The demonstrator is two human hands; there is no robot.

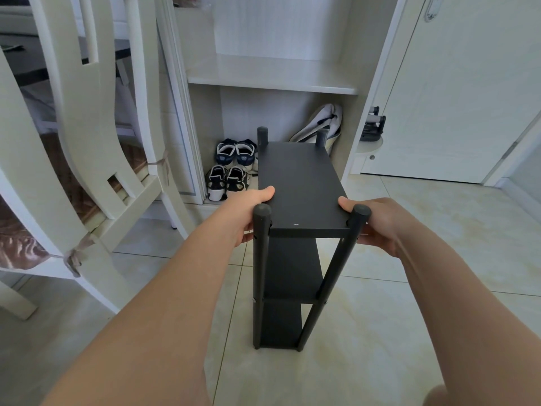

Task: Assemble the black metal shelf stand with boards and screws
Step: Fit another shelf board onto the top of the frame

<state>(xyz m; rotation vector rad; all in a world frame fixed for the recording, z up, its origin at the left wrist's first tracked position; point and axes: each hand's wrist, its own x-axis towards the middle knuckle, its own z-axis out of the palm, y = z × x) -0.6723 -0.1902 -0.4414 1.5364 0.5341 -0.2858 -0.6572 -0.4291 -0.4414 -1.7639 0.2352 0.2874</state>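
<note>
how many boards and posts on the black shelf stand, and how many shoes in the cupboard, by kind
black flat shelf boards: 3
black round metal posts: 4
navy-and-white sneakers: 2
black-and-white sneakers: 2
total: 11

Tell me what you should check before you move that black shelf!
1. Left hand and right hand both grip the top board: ok.
2. Shelf upright, not leaning: ok.
3. Three boards in place between the posts: ok.
4. Screws tight: cannot tell, too small to see.
5. Back feet flat on the floor: cannot tell, hidden.
6. Room to push forward: probably not ok, the shoes and cabinet are close on the far side.
</note>
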